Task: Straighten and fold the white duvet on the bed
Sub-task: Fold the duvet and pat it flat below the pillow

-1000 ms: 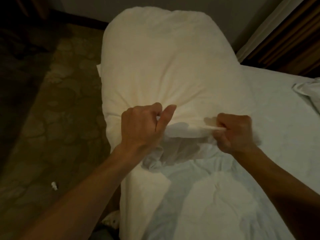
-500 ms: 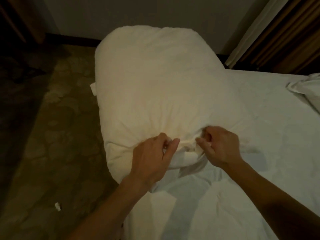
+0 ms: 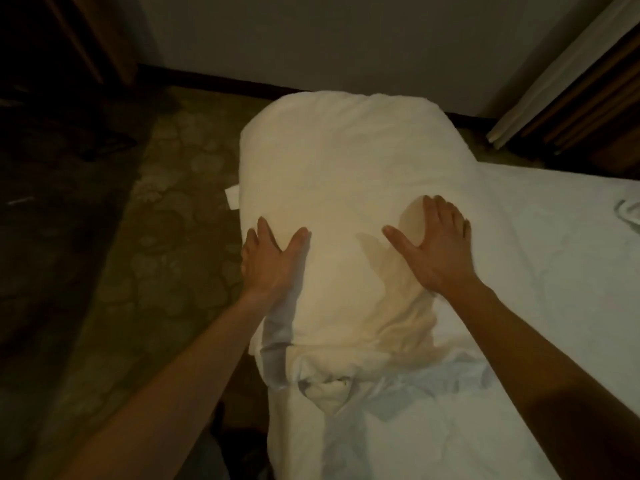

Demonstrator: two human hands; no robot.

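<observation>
The white duvet (image 3: 346, 161) lies as a thick folded bundle along the left edge of the bed (image 3: 554, 271), its far end overhanging the floor. My left hand (image 3: 270, 261) rests flat against the bundle's left side, fingers straight. On the bundle's right half my right hand (image 3: 436, 247) presses down flat with spread fingers. Below my hands the near end of the bundle shows a bunched, tucked fold of cloth (image 3: 325, 389).
A small white label (image 3: 231, 197) sticks out of the duvet's left edge. Patterned carpet (image 3: 156, 271) runs along the left of the bed. A wall and dark skirting stand behind, a curtain (image 3: 554, 71) at the top right. Crumpled white fabric (image 3: 628, 213) lies at the right edge.
Both hands have let go of the pinched duvet edge and moved forward onto the bundle, now lying flat. The view has tilted up, showing more wall.
</observation>
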